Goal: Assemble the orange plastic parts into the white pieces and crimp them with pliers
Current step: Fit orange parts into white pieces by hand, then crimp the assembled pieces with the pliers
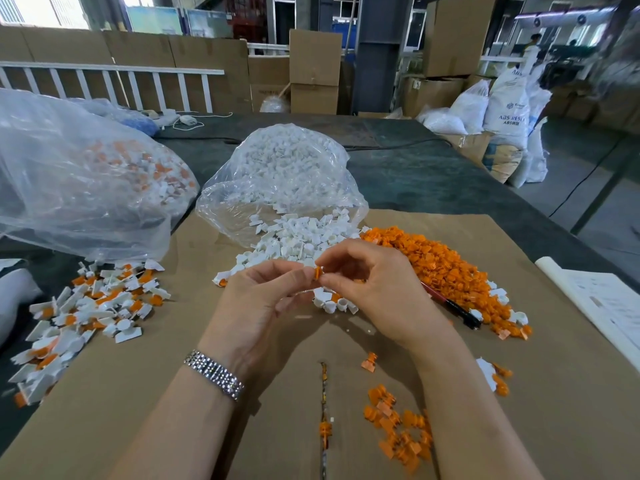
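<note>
Two heaps lie far of your hands on the worktop: white pieces, orange parts to their right. Your left hand and right hand pinch one orange part between curled fingers.

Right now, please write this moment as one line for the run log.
step: fitting | both hands: pinch one orange part | left hand | right hand | pliers: lying untouched

Both forearms reach forward over the desk. The left hand and right hand meet fingertip to fingertip, each grip a curled pinch.
</note>
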Available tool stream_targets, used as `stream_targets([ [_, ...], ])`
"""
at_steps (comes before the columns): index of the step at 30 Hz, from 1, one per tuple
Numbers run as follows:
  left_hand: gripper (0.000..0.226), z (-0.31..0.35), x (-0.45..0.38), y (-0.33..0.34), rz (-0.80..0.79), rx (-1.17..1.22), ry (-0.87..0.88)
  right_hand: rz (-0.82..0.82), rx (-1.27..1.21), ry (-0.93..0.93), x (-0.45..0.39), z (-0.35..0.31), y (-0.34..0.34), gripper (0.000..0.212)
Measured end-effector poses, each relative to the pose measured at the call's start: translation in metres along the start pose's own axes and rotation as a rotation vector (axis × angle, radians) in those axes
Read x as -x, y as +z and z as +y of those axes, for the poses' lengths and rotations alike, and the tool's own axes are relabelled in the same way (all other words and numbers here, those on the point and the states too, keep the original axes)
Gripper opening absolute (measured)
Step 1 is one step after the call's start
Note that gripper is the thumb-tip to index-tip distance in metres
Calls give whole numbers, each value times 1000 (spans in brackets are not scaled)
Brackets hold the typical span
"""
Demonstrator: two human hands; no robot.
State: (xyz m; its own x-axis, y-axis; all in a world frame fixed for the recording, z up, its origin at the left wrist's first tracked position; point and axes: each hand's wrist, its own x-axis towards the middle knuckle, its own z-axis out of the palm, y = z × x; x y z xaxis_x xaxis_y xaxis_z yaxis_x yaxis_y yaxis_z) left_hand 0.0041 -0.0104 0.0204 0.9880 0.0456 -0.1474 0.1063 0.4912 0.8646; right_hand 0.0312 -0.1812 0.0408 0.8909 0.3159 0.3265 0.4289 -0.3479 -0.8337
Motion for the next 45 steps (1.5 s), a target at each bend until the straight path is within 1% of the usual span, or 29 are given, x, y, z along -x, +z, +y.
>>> stream_targets([
  [3,16,0,1,0,38,-95,-7,-6,47,0,0,1,1,15],
  [6,16,1,1,2,46,-77,-2,-20,32,53,-1,2,-3,16],
  [7,15,1,1,2,55,-64,2,23,78,79,-1,3,-7,16],
  [8,14,2,0,1,67,-62,10,98,201,125,-2,6,-12,18],
  [9,11,2,-1,1,80,-67,18,170,389,206,-2,11,-19,25],
  [10,8,3,-2,0,88,-66,23,205,601,337,-1,16,-26,35],
  [11,7,4,-2,-1,93,-58,21,194,770,505,1,19,-32,47],
  [12,7,4,-3,-2,93,-54,22,159,858,657,2,22,-37,57],
  [13,9,5,-3,-2,92,-63,30,122,884,756,3,25,-40,64],
  [14,9,5,-4,-3,91,-73,42,100,882,798,4,27,-42,67],
  [19,7,4,-7,-4,64,-46,84,23,924,787,2,27,-40,64],
  [21,7,4,-8,-5,58,-56,105,22,947,784,1,26,-38,59],
  [23,11,4,-9,-5,73,-48,121,55,936,773,1,25,-38,56],
  [26,21,4,-9,-7,89,-31,134,118,864,753,1,23,-36,41],
  [28,26,4,-9,-8,89,-28,141,115,852,747,1,22,-35,38],
  [30,24,4,-9,-7,89,-18,147,139,790,694,1,19,-37,36],
  [32,16,3,-9,-6,85,-1,147,165,612,586,2,8,-41,23],
  [33,9,3,-9,-6,85,1,151,142,474,537,2,1,-42,17],
  [34,6,3,-10,-5,87,2,159,84,329,498,2,-7,-43,15],
  [35,8,3,-10,-4,93,2,166,-16,223,466,4,-15,-42,16],
  [37,7,3,-10,-3,112,9,177,-260,192,418,8,-25,-34,25],
  [38,5,3,-10,-2,115,7,183,-346,213,404,9,-26,-28,28],
  [39,4,3,-9,0,115,2,188,-397,234,391,10,-28,-22,29],
  [41,4,3,-8,1,125,0,196,-428,245,366,9,-29,-14,30],
  [43,7,3,-8,1,145,-6,199,-429,233,365,10,-31,-10,30],
  [45,6,4,-8,2,161,-22,202,-419,235,359,11,-33,-9,30],
])
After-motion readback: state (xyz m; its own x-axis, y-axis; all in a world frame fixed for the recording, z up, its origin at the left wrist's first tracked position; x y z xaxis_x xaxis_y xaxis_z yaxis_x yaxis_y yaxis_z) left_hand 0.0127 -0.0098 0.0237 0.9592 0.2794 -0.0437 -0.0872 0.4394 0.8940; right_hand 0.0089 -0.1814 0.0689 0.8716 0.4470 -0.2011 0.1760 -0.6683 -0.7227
